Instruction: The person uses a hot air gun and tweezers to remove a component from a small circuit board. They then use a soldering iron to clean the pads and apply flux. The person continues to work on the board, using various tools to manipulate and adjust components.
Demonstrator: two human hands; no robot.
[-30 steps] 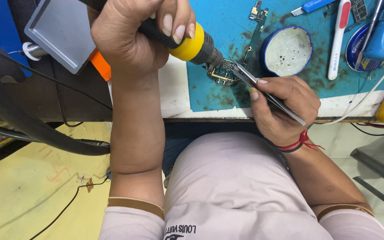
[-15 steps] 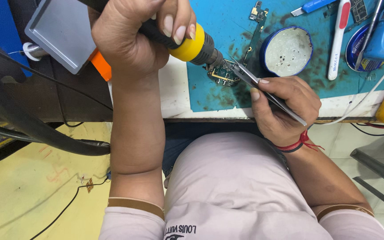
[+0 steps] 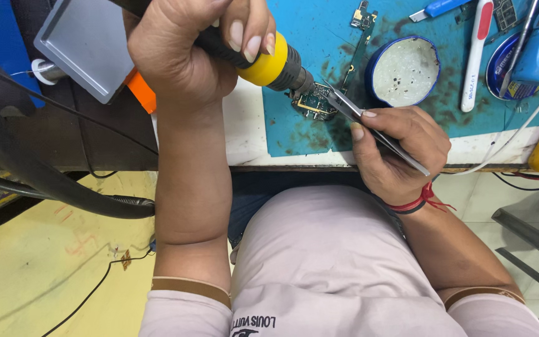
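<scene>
While the left hand point(image 3: 188, 56) wraps tight around the yellow-collared soldering iron point(image 3: 269, 62) and the right hand point(image 3: 400, 150) pinches metal tweezers point(image 3: 369, 125) closed, the small circuit board point(image 3: 312, 103) on the blue mat point(image 3: 319, 37) looks light, stiff, fragile, best held by its edges.

Left hand point(image 3: 188, 56) in fisted grip, right hand point(image 3: 400, 146) pinching

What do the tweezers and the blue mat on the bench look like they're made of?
The tweezers in the right hand look like bare metal: thin, grey, with a dull shine. The blue mat looks like soft rubber or silicone, matte and stained with dark scorch-like marks, though the picture alone cannot settle which.
</scene>
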